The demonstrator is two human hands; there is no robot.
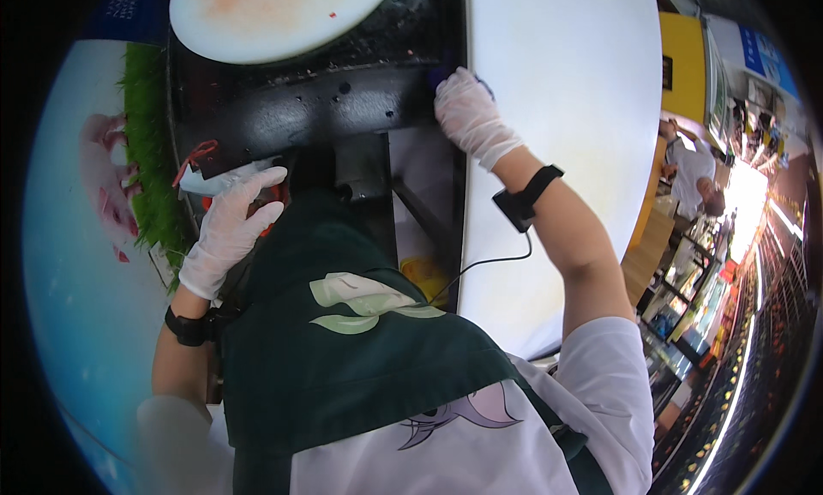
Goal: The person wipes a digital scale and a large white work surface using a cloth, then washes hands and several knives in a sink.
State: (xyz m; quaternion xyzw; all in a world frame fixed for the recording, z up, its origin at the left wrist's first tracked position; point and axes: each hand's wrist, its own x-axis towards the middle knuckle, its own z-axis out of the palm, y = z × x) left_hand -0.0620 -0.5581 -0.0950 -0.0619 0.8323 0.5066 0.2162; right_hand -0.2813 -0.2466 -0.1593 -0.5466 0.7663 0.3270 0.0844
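My left hand (pixel 225 231), in a clear thin glove, reaches over a whitish plastic bag (pixel 221 180) just below the black counter's front. Its fingers are stretched out with the thumb apart, and nothing shows between them. Something red lies partly hidden behind those fingers. My right hand (pixel 473 116), gloved too, is closed at the seam between the black counter (pixel 283 102) and the white work surface (pixel 561 144). Its fingertips are curled under, so anything in its grip is hidden. A dark edge shows beside its knuckles.
A round white cutting board (pixel 279 19) with reddish stains lies on the black counter. A red tie (pixel 195 159) hangs at the counter's left corner, by artificial grass (pixel 146 152). Something yellow (pixel 424 279) sits below, between counter and white surface. Another person (pixel 693 174) is far right.
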